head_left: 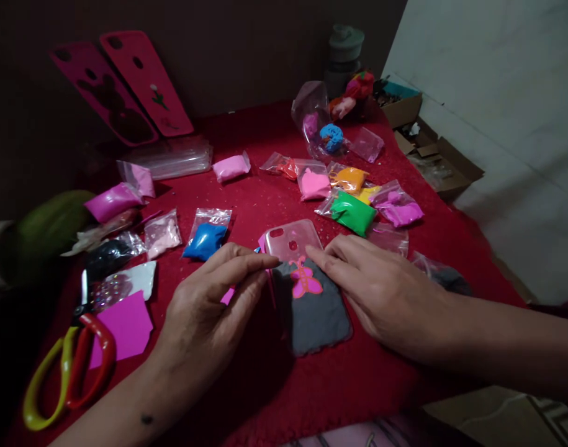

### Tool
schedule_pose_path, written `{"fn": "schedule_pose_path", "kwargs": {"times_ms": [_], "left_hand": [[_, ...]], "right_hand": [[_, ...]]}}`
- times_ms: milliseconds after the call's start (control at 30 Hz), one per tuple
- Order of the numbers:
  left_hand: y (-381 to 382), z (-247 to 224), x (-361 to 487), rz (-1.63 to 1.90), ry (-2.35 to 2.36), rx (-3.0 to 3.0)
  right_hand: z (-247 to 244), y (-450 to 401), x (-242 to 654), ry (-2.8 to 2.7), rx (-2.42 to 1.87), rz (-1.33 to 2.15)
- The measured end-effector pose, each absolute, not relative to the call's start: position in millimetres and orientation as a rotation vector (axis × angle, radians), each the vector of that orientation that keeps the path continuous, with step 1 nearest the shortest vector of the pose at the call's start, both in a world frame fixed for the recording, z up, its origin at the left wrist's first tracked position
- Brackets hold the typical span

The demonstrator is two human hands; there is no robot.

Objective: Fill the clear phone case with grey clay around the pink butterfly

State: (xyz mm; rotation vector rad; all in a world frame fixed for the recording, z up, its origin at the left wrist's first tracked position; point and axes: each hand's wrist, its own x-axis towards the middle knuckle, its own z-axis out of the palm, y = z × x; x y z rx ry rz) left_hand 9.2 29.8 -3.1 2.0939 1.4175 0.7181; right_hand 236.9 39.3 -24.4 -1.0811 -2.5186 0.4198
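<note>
A clear phone case point(295, 239) lies on the red cloth between my hands. Dark grey clay point(316, 320) covers its lower part, and a pink butterfly with an orange outline point(306, 282) sits on the clay near its upper edge. My left hand point(218, 295) has its index finger and thumb pinched at the case's left edge; whatever is between the tips is too small to make out. From the other side, my right hand point(381, 285) grips the case's right edge, fingertips resting at the clay's upper border, the other fingers curled.
Red-and-yellow scissors point(79, 354) lie at left by a magenta sheet point(125, 326). Bags of blue point(207, 239), green point(353, 212) and pink clay point(315, 183) surround the case. Two decorated phone cases point(146, 87) lean at the back; a bottle point(344, 59) stands there. Cardboard boxes point(444, 161) sit right.
</note>
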Motion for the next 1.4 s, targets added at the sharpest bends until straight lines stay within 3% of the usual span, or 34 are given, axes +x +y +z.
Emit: {"fn": "schedule_pose_path", "kwargs": {"times_ms": [1400], "left_hand": [[27, -23, 3, 0.911, 1.29, 1.999]], "right_hand": [[-33, 53, 213, -2.529, -1.024, 0.213]]}}
